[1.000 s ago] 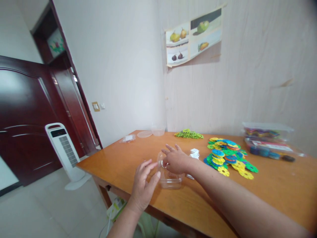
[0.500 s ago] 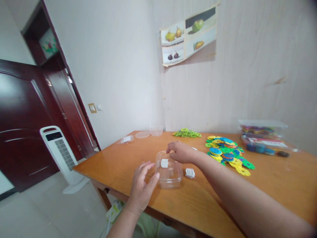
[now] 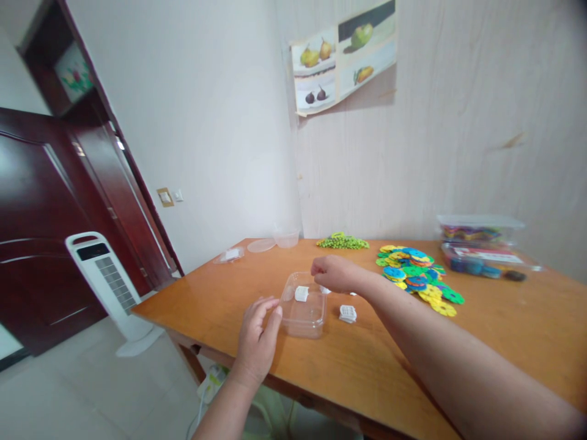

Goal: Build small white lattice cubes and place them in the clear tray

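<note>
A clear plastic container (image 3: 305,328) stands uncovered near the table's front edge, with a small white paper bundle (image 3: 301,294) inside it. My left hand (image 3: 257,333) is at the container's left side, thumb and fingers apart, the thumb by its rim. Over the far right rim, my right hand (image 3: 337,274) has its fingers curled together; the fingertips are partly hidden. A bit of white (image 3: 324,289) shows just below them, and I cannot tell if it is held. Right of the container lies another white paper bundle (image 3: 347,313).
Colourful plastic discs (image 3: 415,272) are heaped on the right of the wooden table (image 3: 376,373). Behind them are filled clear boxes (image 3: 481,229). Further back lie a green pile (image 3: 343,241), a clear tub (image 3: 287,237), a round lid (image 3: 261,245) and a clear packet (image 3: 229,255).
My right hand's fingers have curled in, and white now shows beneath them. The container has shifted slightly left, away from the loose bundle. The view has also moved a little.
</note>
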A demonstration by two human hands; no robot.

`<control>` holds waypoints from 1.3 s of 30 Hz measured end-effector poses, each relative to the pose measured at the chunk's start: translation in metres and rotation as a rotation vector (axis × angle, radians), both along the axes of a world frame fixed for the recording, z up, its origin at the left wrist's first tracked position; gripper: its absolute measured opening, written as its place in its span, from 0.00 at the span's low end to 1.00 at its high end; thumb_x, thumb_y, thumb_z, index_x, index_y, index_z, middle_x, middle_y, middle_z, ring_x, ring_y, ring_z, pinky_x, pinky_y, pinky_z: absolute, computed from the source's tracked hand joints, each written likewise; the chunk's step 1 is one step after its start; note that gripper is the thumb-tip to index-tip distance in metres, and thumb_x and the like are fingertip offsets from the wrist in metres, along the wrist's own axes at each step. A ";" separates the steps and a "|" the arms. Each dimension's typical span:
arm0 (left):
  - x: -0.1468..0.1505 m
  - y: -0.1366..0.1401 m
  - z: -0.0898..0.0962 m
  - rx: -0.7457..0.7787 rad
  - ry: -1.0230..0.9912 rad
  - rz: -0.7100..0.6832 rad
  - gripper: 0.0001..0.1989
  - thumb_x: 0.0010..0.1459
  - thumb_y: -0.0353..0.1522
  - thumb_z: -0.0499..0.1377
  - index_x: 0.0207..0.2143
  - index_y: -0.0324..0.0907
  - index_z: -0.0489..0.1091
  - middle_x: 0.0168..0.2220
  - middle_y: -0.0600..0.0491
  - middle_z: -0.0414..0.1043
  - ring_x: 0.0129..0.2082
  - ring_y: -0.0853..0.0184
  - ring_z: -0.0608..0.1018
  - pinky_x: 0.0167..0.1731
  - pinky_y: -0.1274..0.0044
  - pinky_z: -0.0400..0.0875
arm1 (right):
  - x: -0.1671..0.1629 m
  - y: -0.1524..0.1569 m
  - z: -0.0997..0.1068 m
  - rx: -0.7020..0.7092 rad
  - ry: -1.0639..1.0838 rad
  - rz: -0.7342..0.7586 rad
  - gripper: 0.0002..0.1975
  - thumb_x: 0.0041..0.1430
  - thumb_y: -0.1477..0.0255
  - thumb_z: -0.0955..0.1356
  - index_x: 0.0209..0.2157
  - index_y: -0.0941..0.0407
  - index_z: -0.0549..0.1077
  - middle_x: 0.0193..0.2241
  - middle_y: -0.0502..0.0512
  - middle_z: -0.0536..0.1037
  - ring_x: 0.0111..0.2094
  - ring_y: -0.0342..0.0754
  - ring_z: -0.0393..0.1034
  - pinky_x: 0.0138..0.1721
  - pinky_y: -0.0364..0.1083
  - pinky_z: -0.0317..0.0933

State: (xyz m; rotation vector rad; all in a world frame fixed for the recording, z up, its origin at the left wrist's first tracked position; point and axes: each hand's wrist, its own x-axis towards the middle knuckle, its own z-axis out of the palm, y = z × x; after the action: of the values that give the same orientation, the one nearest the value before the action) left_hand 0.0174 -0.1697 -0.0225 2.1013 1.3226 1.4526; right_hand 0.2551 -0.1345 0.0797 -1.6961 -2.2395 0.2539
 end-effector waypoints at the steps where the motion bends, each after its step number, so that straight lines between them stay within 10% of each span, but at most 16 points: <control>1: 0.000 0.000 0.000 -0.005 -0.010 0.003 0.14 0.63 0.39 0.53 0.44 0.43 0.73 0.49 0.47 0.72 0.53 0.61 0.71 0.58 0.65 0.62 | 0.000 0.000 0.000 0.002 0.007 -0.002 0.13 0.52 0.74 0.64 0.38 0.55 0.76 0.35 0.53 0.80 0.33 0.46 0.71 0.27 0.41 0.55; 39: 0.003 0.000 0.006 -0.079 -0.032 0.066 0.17 0.59 0.45 0.55 0.42 0.43 0.73 0.47 0.48 0.75 0.50 0.58 0.74 0.55 0.65 0.65 | 0.030 0.005 -0.008 -0.387 -0.399 0.132 0.20 0.43 0.63 0.71 0.39 0.58 0.78 0.34 0.58 0.80 0.32 0.52 0.73 0.28 0.44 0.59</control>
State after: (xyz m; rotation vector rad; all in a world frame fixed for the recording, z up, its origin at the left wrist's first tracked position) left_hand 0.0203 -0.1698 -0.0164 1.9950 1.4259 1.4291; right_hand 0.2849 -0.1296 0.0721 -1.9304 -2.7431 0.4371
